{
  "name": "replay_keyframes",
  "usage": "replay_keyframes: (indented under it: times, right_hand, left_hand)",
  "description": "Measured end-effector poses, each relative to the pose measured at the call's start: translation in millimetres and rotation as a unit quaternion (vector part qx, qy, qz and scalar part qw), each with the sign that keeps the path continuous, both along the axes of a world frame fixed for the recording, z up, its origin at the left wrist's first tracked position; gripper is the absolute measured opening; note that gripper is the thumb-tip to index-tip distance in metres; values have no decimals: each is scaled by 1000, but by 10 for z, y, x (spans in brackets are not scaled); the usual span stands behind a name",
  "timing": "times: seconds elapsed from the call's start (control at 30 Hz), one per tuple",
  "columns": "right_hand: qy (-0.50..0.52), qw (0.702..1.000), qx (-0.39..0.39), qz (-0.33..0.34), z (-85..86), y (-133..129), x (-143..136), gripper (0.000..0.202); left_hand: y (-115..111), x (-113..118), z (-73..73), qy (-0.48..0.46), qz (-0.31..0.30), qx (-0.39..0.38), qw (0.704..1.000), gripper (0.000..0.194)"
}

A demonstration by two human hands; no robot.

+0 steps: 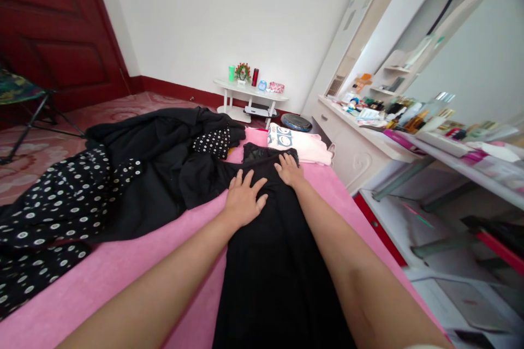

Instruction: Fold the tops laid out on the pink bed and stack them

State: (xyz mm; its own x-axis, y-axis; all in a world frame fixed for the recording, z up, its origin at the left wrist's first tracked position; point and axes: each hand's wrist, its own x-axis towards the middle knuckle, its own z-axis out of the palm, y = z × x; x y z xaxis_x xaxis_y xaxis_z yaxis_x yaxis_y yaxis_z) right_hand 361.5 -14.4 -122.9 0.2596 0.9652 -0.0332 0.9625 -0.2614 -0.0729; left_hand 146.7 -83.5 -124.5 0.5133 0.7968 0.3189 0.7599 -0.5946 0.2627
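A long black garment (282, 262) lies spread over the pink bed cover (164, 262), its far end near the folded clothes. My left hand (244, 199) rests on its upper left part, palm down with the fingers spread. Further right, my right hand (289, 170) lies flat on the upper right edge, its fingers slightly apart. Sheer black fabric (262, 153) shows just beyond the hands. A heap of black clothing (151, 163) touches the garment on the left.
Black dotted cloth (61, 202) lies at the left. Folded pink clothing (307, 147) sits at the bed's far end. Behind stands a low white table (256, 90). A cluttered dressing table (368, 136) borders the bed on the right; a folding stool (30, 114) stands far left.
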Motion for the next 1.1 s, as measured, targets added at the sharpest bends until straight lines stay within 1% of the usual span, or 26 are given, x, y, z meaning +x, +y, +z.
replay_keyframes:
  times: [0.13,0.33,0.47,0.53,0.6,0.7,0.77,0.83,0.87,0.93,0.97,1.0,1.07,1.1]
  right_hand:
    - [27,999,-21,11,-11,-171,3,58]
    - [81,996,-18,27,14,-614,-48,57]
    - [110,994,-3,-6,25,-869,-204,57]
    - [105,994,28,-28,23,-990,-320,56]
    - [86,993,80,-33,18,-1108,-431,54]
    - [56,987,151,-19,13,-1248,-536,51]
    - [48,983,175,-2,14,-1298,-558,49]
    - [43,981,187,14,13,-1313,-554,48]
    - [41,980,192,19,10,-1309,-546,47]
    - [39,978,203,24,-1,-1291,-525,46]
    - [41,977,208,26,-9,-1280,-514,46]
    - [43,976,212,27,-17,-1270,-504,45]
    - [47,974,219,28,-31,-1254,-488,44]
    - [48,973,222,30,-35,-1249,-482,44]
  left_hand:
    - [28,-15,-28,1,-7,-11,1000,49]
    - [30,-50,-49,3,-19,-30,999,51]
    - [24,-58,-47,11,-21,-35,999,52]
    - [12,-64,-46,13,-22,-34,999,52]
    - [-15,-78,-55,12,-26,-33,999,52]
    - [-87,-137,-81,13,-31,-30,999,53]
    - [-146,-223,-76,23,-40,-33,998,55]
    - [-195,-354,-17,39,-74,-33,996,56]
    - [-211,-436,39,47,-95,-32,994,54]
    - [-217,-620,196,51,-118,-13,992,42]
    - [-205,-715,288,50,-113,6,992,36]
    - [-181,-808,382,47,-95,33,994,32]
    - [-100,-978,541,48,-32,89,994,31]
    - [-44,-1051,595,50,8,108,993,34]
